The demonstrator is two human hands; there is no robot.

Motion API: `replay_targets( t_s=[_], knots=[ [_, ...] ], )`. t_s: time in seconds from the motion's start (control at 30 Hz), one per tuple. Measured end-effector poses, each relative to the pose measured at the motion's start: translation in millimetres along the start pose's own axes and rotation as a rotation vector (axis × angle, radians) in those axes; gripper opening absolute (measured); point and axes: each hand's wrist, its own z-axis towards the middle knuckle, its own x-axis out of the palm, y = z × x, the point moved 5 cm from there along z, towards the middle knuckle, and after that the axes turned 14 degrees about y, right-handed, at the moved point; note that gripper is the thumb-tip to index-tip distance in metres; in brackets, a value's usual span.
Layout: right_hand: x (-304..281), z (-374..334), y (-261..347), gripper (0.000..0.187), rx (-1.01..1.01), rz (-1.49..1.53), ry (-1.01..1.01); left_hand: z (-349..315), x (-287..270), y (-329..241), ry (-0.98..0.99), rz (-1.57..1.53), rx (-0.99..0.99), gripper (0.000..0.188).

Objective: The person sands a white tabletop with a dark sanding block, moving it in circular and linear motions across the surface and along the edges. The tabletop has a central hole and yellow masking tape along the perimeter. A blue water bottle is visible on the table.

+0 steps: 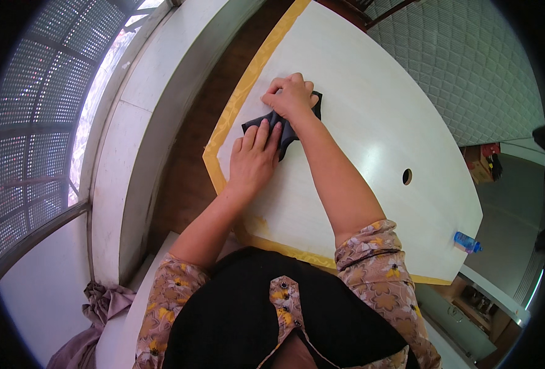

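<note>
A small dark grey-blue cloth piece [289, 132] with black edges lies on the white tabletop, its corners spreading out from under my hands. My left hand [254, 154] rests flat on its near left part, fingers stretched out. Just beyond, my right hand [291, 98] is closed over the far part, its thumb and forefinger brought together in a pinch. Whatever sits between those fingertips is too small or hidden to make out. One black corner of the cloth shows by the little-finger side of my right hand.
Yellow patterned tape [248, 80] borders the white table [371, 123], which has a round dark hole [408, 176]. A blue bottle [467, 242] lies near the right edge. A window [44, 117] and ledge are on the left; a quilted grey surface [463, 67] is at far right.
</note>
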Motion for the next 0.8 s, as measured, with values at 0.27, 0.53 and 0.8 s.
replay_targets(
  t_s=[0.27,0.53,0.8],
  knots=[
    [-5.1,1.1,-4.8,0.012,-0.035,0.005,0.046,-0.1,-1.4,1.5,-0.021,-0.024,0.004,0.061],
    [-3.2,3.0,1.4,0.013,-0.004,0.035,0.067,0.0,1.9,0.9,-0.018,-0.038,-0.025,0.064],
    [-2.9,0.9,-11.7,0.011,-0.103,0.042,0.056,-0.7,-1.2,1.2,-0.013,-0.042,-0.017,0.063]
  ],
)
